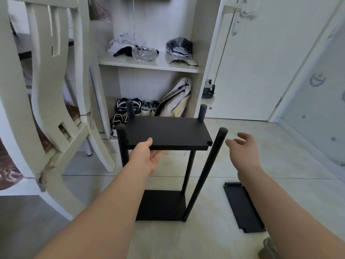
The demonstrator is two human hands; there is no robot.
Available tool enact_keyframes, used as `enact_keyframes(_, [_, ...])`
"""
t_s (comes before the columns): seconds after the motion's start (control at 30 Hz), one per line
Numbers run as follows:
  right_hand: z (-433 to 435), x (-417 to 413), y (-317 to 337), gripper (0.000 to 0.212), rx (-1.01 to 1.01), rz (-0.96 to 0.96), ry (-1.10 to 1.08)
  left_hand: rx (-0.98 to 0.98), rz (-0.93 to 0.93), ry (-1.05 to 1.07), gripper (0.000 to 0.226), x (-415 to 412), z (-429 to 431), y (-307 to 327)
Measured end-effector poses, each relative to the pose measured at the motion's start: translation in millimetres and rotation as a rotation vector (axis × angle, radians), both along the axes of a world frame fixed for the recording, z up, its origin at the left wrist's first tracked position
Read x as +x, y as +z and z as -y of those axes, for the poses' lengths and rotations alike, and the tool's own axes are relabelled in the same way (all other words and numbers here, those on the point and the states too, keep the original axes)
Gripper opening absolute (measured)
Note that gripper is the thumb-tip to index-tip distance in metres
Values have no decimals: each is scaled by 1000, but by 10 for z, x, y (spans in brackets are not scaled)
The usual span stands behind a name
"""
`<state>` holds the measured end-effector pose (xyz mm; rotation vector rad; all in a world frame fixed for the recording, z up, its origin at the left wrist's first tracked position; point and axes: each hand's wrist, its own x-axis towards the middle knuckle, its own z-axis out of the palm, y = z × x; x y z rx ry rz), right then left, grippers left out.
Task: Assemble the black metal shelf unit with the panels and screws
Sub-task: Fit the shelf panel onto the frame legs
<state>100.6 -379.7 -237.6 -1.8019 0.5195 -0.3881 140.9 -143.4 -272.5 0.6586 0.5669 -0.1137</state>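
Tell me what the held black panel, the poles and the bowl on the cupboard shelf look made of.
Panel: likely painted metal; thin, flat, matte black, notched corners. Poles: probably metal tubes, same matte black coat. Bowl: clear glass, possibly plastic; see-through with faceted glints.

Pale tiled floor (205, 240) fills the lower frame; white chair (46, 109) at left, open cupboard (149, 64) top centre, white door (261, 71) upper right.
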Motion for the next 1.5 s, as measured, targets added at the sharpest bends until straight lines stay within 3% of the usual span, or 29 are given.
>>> enact_keyframes(0.1, [-2, -5, -65, 53, 39, -71, 100, 3, 3, -4, 12, -13, -7, 0])
enact_keyframes(0.23, [-22, 55, -105, 25, 11, -66, 167, 11, 16, -7, 15, -9, -20, 0])
enact_keyframes(0.33, [-28, 93, -141, 17, -21, -41, 160, 11, 19, -6, 17, -2, -27, -1])
enact_keyframes(0.57, [-62, 147, -258, 15, -61, 6, 129, 14, 19, -8, 28, -4, -5, -9])
enact_keyframes(0.77, [-142, 196, -296, 29, -115, 20, 136, 7, 19, -4, 32, -20, 12, -11])
enact_keyframes(0.97, [-97, 278, -338, 26, -188, 48, 151, -4, 21, -7, 30, -43, 16, -19])
enact_keyframes(1.5, [228, 311, -394, 16, -151, 82, -2, -45, 11, 23, 31, -3, 298, -67])
